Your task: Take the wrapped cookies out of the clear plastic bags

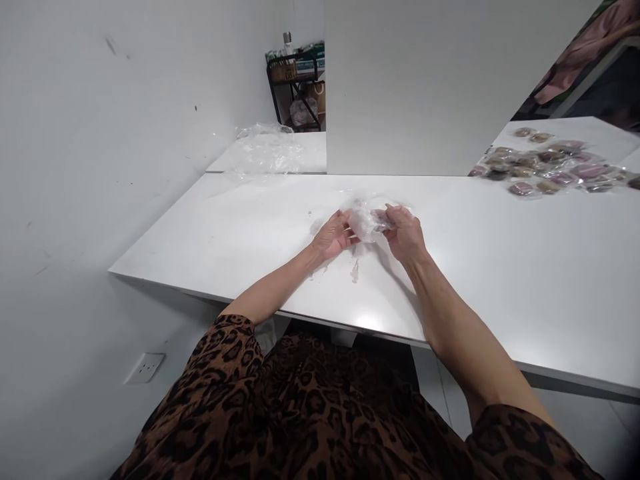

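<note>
A crumpled clear plastic bag (pixel 367 223) is between my hands, just over the white table. My left hand (pixel 333 237) has its fingers curled at the bag's left side, gripping its edge. On the other side, my right hand (pixel 405 233) is closed on the bag, thumb on top. Something dark pinkish shows near the right fingertips; I cannot tell what it is. Below the bag, small wet-looking smudges (pixel 355 271) mark the tabletop.
A loose clear plastic sheet (pixel 265 150) lies at the back left. Several wrapped brown and pink items (pixel 560 163) are spread at the right. A tall white panel (pixel 400 87) rises behind the table (pixel 240 233), and a black shelf rack (pixel 295 83) stands beyond.
</note>
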`<state>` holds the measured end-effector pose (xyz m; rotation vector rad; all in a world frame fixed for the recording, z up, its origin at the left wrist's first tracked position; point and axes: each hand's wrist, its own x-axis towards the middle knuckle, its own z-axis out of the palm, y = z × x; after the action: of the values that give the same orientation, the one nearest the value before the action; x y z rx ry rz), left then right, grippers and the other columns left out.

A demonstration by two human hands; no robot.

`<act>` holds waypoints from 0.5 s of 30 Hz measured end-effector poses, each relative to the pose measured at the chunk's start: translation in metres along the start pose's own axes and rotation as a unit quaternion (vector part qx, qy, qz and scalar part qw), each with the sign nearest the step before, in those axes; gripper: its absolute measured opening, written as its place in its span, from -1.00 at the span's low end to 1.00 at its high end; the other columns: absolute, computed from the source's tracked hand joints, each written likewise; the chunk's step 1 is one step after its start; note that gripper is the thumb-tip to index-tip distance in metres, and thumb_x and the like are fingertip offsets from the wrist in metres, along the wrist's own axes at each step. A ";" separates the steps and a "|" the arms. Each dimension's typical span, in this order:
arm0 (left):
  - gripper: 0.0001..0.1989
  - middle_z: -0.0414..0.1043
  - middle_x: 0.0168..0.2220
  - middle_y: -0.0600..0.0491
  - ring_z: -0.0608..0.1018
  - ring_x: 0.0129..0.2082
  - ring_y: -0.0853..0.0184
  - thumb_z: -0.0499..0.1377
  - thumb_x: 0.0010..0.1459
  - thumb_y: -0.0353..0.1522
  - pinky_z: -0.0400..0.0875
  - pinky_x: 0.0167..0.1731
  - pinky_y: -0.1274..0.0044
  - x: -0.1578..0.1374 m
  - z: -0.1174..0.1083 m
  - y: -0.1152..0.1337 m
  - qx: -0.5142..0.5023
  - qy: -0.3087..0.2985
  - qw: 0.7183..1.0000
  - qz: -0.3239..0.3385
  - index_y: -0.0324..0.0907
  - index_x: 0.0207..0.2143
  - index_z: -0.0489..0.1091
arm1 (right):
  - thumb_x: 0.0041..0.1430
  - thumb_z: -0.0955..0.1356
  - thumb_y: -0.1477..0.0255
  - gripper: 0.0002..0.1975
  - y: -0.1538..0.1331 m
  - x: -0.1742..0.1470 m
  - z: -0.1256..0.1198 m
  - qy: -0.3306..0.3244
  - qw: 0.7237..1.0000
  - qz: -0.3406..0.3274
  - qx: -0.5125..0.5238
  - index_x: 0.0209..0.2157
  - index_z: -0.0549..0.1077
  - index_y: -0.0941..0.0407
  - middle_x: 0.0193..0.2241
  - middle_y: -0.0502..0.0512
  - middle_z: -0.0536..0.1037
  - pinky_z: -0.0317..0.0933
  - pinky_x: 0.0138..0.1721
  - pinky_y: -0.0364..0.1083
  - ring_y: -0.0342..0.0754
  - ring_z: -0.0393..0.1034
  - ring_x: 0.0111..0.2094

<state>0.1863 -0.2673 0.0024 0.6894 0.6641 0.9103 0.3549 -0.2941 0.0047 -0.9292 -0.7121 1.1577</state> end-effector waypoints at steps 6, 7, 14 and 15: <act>-0.63 0.57 -0.32 -0.02 0.63 -0.33 0.28 0.34 0.22 -0.13 0.59 -0.20 0.37 -0.002 0.001 0.001 -0.043 0.007 0.996 -0.074 -0.23 -0.13 0.45 | -0.03 0.59 0.15 -0.64 -0.001 -0.011 0.006 -0.099 0.992 -0.077 -0.024 -0.45 0.45 0.06 -0.33 0.03 0.66 0.42 -0.30 -0.12 -0.07 0.53 -0.26; -0.69 0.58 -0.34 -0.01 0.63 -0.35 0.29 0.35 0.22 -0.19 0.59 -0.21 0.39 -0.002 0.000 0.001 -0.050 0.014 0.995 -0.080 -0.25 -0.16 0.45 | -0.02 0.58 0.16 -0.66 -0.002 -0.011 0.006 -0.104 0.991 -0.082 -0.004 -0.44 0.46 0.06 -0.32 0.03 0.67 0.44 -0.30 -0.11 -0.05 0.54 -0.25; -0.84 0.60 -0.33 0.03 0.65 -0.34 0.37 0.35 0.20 -0.41 0.57 -0.19 0.51 0.000 -0.004 0.000 -0.120 0.056 0.989 -0.060 -0.26 -0.18 0.48 | 0.23 0.43 0.27 -0.80 -0.011 0.012 -0.015 -0.008 0.982 -0.031 0.185 -0.42 0.45 0.05 -0.32 0.02 0.66 0.47 -0.35 -0.10 -0.09 0.57 -0.35; -0.78 0.60 -0.32 0.02 0.65 -0.33 0.35 0.37 0.21 -0.33 0.57 -0.17 0.49 0.000 -0.004 0.000 -0.123 0.059 0.988 -0.064 -0.24 -0.15 0.48 | 0.26 0.40 0.29 -0.80 -0.013 0.014 -0.017 0.002 0.978 -0.020 0.207 -0.43 0.45 0.06 -0.32 0.03 0.65 0.47 -0.35 -0.09 -0.10 0.56 -0.36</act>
<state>0.1835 -0.2661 0.0002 0.3698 0.6792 0.8998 0.3788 -0.2858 0.0084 -0.5636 -0.4580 1.2079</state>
